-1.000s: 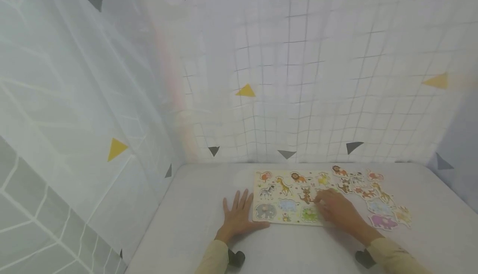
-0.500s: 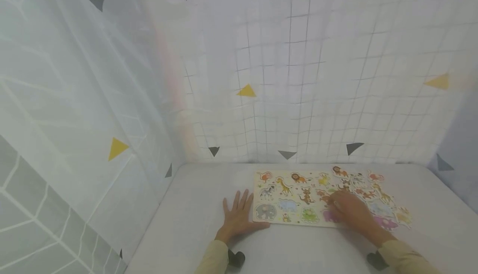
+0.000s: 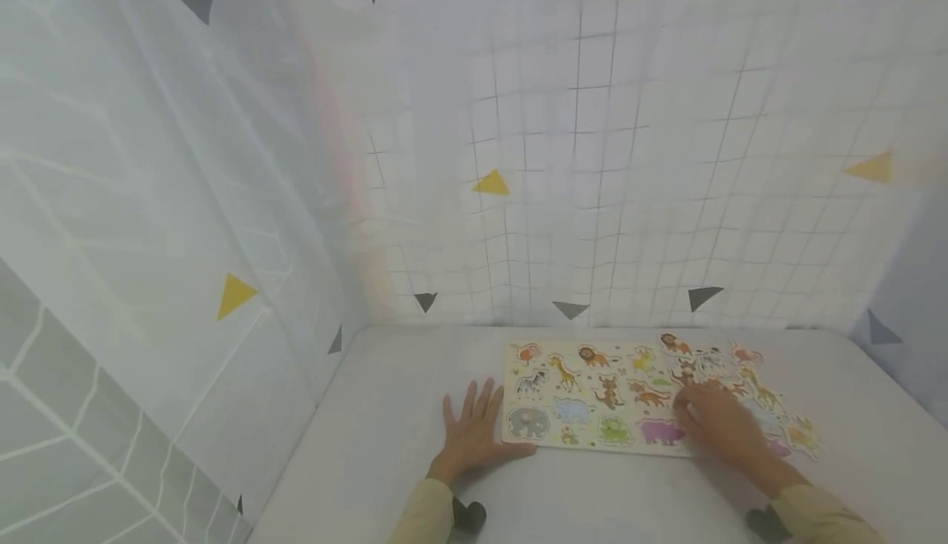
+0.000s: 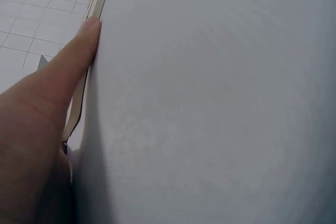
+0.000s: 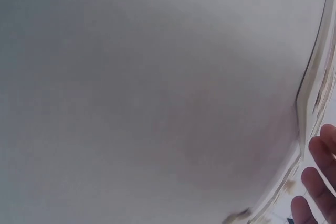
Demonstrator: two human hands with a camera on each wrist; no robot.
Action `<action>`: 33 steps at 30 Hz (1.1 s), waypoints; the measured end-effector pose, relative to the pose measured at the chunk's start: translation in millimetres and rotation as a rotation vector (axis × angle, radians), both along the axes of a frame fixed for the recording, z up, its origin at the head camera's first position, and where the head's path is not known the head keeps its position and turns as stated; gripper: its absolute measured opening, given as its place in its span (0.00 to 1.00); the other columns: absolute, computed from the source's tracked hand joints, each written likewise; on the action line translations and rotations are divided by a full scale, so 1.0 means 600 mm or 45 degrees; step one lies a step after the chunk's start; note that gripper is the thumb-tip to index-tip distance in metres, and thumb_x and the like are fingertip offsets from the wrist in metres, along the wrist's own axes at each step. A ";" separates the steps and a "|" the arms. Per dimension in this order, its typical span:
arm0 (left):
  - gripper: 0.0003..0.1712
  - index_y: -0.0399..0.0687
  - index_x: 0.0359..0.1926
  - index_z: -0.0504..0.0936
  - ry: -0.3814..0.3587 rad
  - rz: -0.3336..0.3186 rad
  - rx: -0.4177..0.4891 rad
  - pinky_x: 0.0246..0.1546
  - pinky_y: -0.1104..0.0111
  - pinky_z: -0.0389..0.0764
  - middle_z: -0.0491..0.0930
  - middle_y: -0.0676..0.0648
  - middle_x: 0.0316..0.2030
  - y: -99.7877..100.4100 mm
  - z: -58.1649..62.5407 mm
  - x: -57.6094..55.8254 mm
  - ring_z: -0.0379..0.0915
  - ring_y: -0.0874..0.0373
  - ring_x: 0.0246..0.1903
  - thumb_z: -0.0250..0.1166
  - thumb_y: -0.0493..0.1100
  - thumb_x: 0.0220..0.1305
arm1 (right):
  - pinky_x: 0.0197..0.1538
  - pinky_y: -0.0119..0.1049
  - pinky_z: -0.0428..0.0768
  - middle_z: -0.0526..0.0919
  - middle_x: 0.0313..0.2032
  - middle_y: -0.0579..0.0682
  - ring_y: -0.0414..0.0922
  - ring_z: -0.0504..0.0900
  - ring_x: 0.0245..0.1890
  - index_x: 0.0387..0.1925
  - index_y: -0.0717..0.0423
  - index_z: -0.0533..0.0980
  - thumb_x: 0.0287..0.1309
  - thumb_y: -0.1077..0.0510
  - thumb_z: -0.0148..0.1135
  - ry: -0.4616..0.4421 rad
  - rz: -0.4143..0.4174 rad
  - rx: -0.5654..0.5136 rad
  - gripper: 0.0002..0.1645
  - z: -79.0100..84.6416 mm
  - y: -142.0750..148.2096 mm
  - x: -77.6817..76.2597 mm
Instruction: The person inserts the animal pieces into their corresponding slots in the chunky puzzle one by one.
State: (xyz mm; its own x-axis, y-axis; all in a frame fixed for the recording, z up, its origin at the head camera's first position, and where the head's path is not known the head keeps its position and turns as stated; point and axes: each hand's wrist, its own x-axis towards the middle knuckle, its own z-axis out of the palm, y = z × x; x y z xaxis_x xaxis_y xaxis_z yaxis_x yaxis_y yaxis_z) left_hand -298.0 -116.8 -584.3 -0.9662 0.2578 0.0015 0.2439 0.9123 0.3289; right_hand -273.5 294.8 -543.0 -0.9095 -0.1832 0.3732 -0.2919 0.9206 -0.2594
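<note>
An animal picture puzzle board [image 3: 551,400] lies flat on the table. My left hand [image 3: 474,433] rests spread on the table at its left end, with the thumb along the front left corner; the left wrist view shows that thumb [image 4: 79,45] against the board's edge. Over the board's right end hovers my right hand [image 3: 722,429], and the right wrist view shows its fingers [image 5: 317,184] loosely bent and apart, with nothing visible between them. Close by are loose animal pieces: a kangaroo [image 3: 686,371], a giraffe [image 3: 763,389] and a purple hippo [image 3: 779,448] partly hidden by the hand.
More loose pieces lie at the board's right: a lion [image 3: 675,344], a zebra [image 3: 713,360], a monkey [image 3: 746,353] and an orange-yellow animal [image 3: 802,435]. A patterned cloth wall [image 3: 541,223] stands behind the white table [image 3: 578,499].
My right hand has moved right across the board, from beside the kangaroo picture toward the loose pieces, uncovering the tiger and purple hippo pictures. The left hand has stayed in place.
</note>
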 end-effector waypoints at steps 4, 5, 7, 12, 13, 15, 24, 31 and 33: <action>0.73 0.62 0.83 0.47 0.006 -0.002 0.006 0.77 0.29 0.28 0.41 0.54 0.85 0.000 0.001 0.002 0.32 0.46 0.85 0.55 0.93 0.43 | 0.47 0.59 0.84 0.87 0.41 0.58 0.60 0.85 0.43 0.37 0.54 0.83 0.61 0.61 0.63 -0.066 -0.059 -0.015 0.04 0.000 0.018 -0.001; 0.73 0.62 0.83 0.47 0.002 -0.002 0.011 0.77 0.30 0.28 0.41 0.54 0.85 0.000 0.002 0.002 0.32 0.46 0.85 0.55 0.93 0.43 | 0.47 0.61 0.83 0.87 0.41 0.59 0.61 0.85 0.44 0.37 0.55 0.83 0.60 0.61 0.63 -0.074 -0.066 -0.018 0.05 0.001 0.022 -0.001; 0.73 0.62 0.83 0.47 -0.004 -0.002 0.023 0.77 0.30 0.27 0.41 0.54 0.85 0.000 0.003 0.002 0.32 0.46 0.85 0.56 0.92 0.43 | 0.45 0.59 0.83 0.88 0.39 0.59 0.61 0.85 0.41 0.37 0.56 0.83 0.59 0.62 0.63 -0.096 -0.086 -0.014 0.05 0.005 0.031 -0.002; 0.73 0.62 0.83 0.47 -0.013 0.000 0.005 0.78 0.30 0.27 0.41 0.54 0.85 0.002 0.004 0.003 0.32 0.46 0.85 0.55 0.92 0.43 | 0.32 0.52 0.82 0.87 0.32 0.58 0.54 0.83 0.31 0.34 0.57 0.81 0.55 0.63 0.66 -0.139 -0.142 0.033 0.03 0.011 0.050 -0.006; 0.73 0.63 0.83 0.47 -0.015 -0.001 -0.003 0.78 0.31 0.27 0.40 0.54 0.85 0.002 0.004 0.004 0.31 0.46 0.85 0.55 0.92 0.43 | 0.32 0.52 0.82 0.87 0.32 0.58 0.54 0.83 0.30 0.33 0.58 0.81 0.55 0.63 0.66 -0.136 -0.155 0.053 0.03 0.011 0.054 -0.006; 0.73 0.62 0.83 0.47 -0.013 -0.008 -0.008 0.78 0.31 0.26 0.40 0.53 0.85 0.003 0.005 0.005 0.31 0.46 0.85 0.54 0.93 0.43 | 0.36 0.56 0.83 0.87 0.33 0.59 0.58 0.84 0.33 0.34 0.59 0.81 0.55 0.63 0.67 -0.133 -0.181 0.092 0.04 0.009 0.060 -0.007; 0.72 0.62 0.83 0.47 -0.008 -0.001 -0.006 0.78 0.30 0.27 0.41 0.54 0.85 0.002 0.002 0.006 0.31 0.46 0.85 0.55 0.92 0.44 | 0.48 0.66 0.79 0.86 0.41 0.67 0.67 0.81 0.44 0.42 0.66 0.82 0.58 0.60 0.64 -0.238 -0.246 0.158 0.13 0.005 0.084 0.001; 0.73 0.64 0.83 0.47 0.027 0.009 -0.036 0.77 0.30 0.30 0.40 0.55 0.85 0.001 -0.005 0.001 0.32 0.47 0.85 0.53 0.94 0.43 | 0.42 0.61 0.80 0.84 0.43 0.66 0.64 0.78 0.44 0.48 0.66 0.81 0.60 0.57 0.64 -0.344 -0.302 0.160 0.19 0.004 0.108 0.001; 0.73 0.64 0.83 0.47 0.029 0.007 -0.039 0.77 0.30 0.30 0.40 0.55 0.85 0.001 -0.006 0.000 0.32 0.47 0.85 0.53 0.94 0.43 | 0.39 0.57 0.80 0.85 0.40 0.63 0.61 0.78 0.41 0.46 0.65 0.81 0.57 0.57 0.66 -0.378 -0.317 0.199 0.18 0.005 0.115 -0.001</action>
State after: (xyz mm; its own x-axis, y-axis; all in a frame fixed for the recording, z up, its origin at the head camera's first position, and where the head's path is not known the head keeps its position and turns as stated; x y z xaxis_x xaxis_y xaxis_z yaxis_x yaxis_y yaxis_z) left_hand -297.8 -116.2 -587.7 -0.9674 0.2527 0.0157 0.2459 0.9232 0.2953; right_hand -273.9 363.7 -540.0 -0.9971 0.0222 0.0730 0.0109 0.9885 -0.1507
